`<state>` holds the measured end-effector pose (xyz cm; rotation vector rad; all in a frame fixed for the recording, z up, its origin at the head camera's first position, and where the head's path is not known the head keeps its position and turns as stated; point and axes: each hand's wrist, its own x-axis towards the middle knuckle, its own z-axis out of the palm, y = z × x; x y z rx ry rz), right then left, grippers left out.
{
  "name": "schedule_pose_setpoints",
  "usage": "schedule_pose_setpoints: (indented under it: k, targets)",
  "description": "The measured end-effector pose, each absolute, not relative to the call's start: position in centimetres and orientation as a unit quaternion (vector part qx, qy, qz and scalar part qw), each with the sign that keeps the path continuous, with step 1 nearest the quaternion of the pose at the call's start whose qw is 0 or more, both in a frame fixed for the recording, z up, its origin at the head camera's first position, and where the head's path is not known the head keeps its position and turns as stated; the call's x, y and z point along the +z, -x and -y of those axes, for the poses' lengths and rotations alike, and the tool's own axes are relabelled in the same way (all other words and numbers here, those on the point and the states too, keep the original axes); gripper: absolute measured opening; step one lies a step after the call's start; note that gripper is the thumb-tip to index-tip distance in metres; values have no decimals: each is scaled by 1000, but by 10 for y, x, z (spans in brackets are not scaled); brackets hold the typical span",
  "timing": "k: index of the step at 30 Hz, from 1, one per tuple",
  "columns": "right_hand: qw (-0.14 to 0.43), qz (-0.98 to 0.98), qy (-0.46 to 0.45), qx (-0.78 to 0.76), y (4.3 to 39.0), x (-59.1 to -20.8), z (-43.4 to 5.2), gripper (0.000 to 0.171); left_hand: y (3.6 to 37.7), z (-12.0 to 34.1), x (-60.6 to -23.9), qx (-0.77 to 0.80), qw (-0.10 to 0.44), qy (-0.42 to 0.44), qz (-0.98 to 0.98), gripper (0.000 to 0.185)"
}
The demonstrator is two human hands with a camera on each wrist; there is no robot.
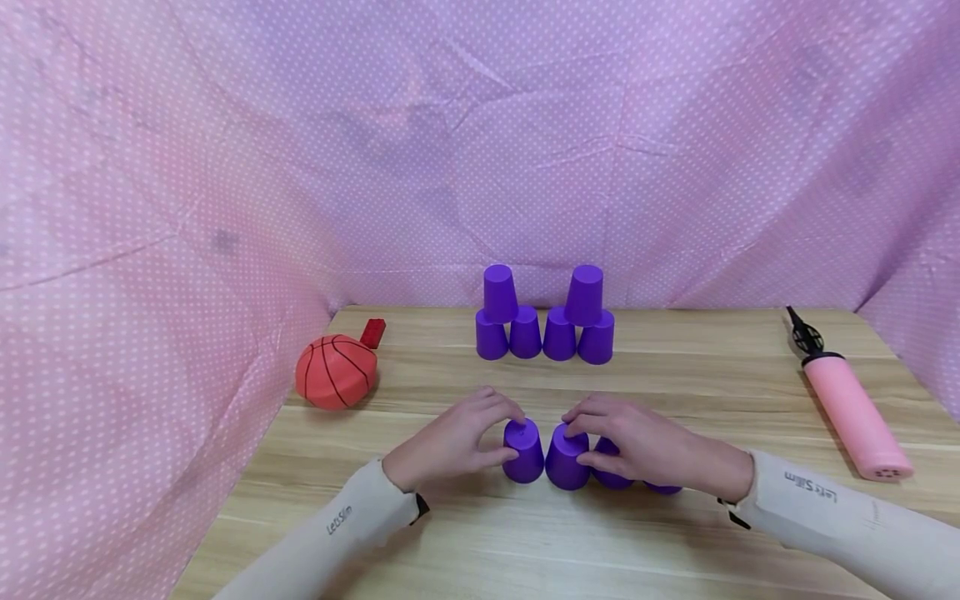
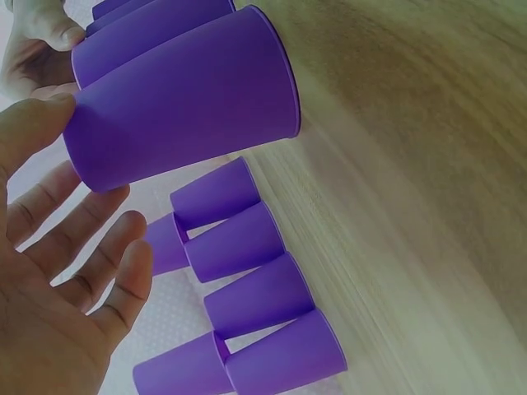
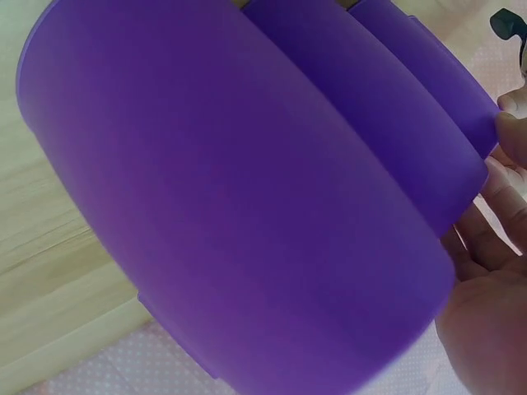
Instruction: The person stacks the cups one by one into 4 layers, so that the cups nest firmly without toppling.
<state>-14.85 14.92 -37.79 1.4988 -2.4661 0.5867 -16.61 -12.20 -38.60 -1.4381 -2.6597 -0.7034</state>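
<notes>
Left hand curled round leftmost cup; right hand pinching next cup, both inverted on tabletop. Probably light, stiff, smooth plastic; best gripped near closed top.

A wooden table is carrying everything. A row of upturned purple cups is standing on it directly under the hands; the left hand is gripping the leftmost cup and the right hand is resting its fingers over the others. Beyond the hands, near the far edge, two small cup pyramids are standing side by side. Well off to the left hand's side a basketball is lying, with a red block just behind it. Well off to the right hand's side a pink pump is lying lengthwise.
</notes>
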Motion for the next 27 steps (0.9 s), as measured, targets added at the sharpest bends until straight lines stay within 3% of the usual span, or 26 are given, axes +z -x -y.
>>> schedule_pose_setpoints:
  k: [17, 27]
  targets:
    - [107, 826, -512, 212, 149, -376, -149, 23, 167, 118, -385, -227, 11, 465, 856, 33]
    - [164, 798, -533, 228, 160, -357, -148, 23, 178, 121, -364, -239, 68, 480, 842, 32]
